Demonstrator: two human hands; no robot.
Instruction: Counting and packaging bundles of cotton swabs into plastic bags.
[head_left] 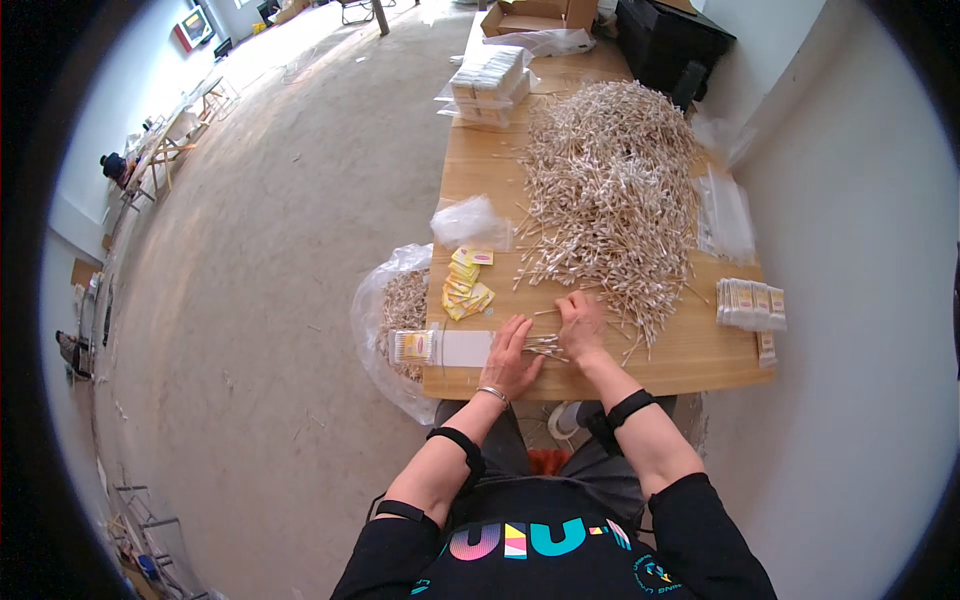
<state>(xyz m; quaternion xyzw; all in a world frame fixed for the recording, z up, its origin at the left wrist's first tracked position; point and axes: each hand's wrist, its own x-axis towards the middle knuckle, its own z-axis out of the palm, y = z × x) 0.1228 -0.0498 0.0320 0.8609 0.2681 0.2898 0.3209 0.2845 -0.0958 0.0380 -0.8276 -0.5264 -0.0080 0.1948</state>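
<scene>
My left hand (511,360) lies with fingers stretched out over the right end of a white strip (466,348) near the table's front edge. A few loose cotton swabs (545,346) stick out to its right, between my two hands. My right hand (582,325) is closed at the near edge of a large heap of cotton swabs (615,190); one swab pokes out left of its fingers. Left of the strip, a clear pack of swabs with a yellow label (414,346) reaches past the table's left edge.
Yellow cards (464,285) lie fanned beside a pile of clear bags (470,222). Filled packs (750,304) stand at the table's right edge. A plastic sack of swabs (405,300) is left of the table. White bundles (490,75) and a black box (672,42) sit farther back.
</scene>
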